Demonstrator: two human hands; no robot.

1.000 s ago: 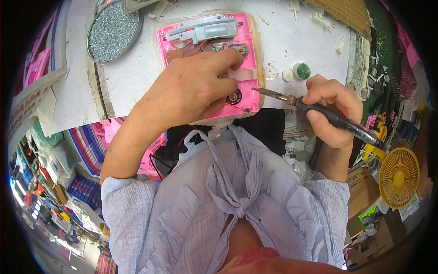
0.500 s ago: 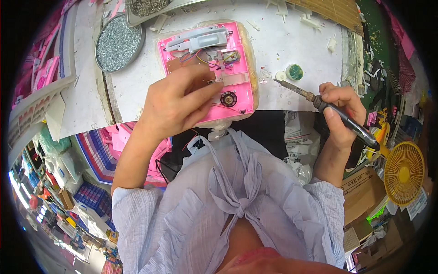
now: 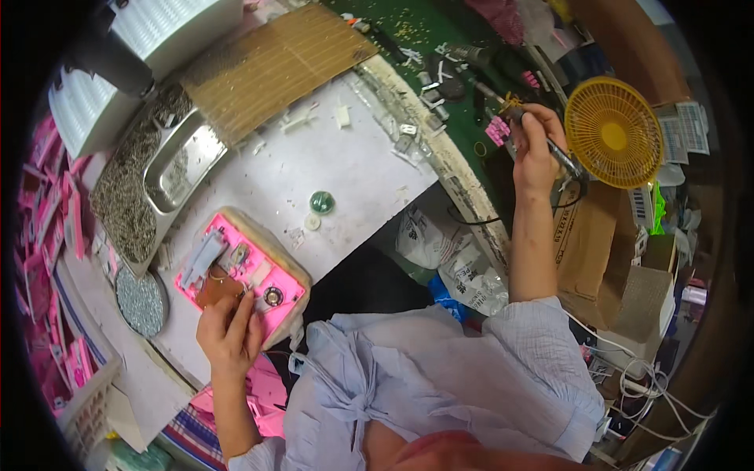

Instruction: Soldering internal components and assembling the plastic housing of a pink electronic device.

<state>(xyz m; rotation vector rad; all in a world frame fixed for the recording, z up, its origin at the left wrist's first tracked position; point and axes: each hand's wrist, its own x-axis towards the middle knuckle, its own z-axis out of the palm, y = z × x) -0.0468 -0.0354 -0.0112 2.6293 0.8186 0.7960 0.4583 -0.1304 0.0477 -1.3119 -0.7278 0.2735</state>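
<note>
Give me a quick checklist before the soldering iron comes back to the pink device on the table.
1. Left hand steadying the pink device: ok, fingers rest on its near edge.
2. Device lying flat on the white table: ok.
3. Right hand gripping the soldering iron: ok, but held off to the right, beyond the table edge.
4. Iron tip clean: cannot tell, too small to see.
5. Path back across the table: not ok, a green round cap and small white scraps lie between.
6. Iron clear of the yellow fan: cannot tell, they look close.
</note>
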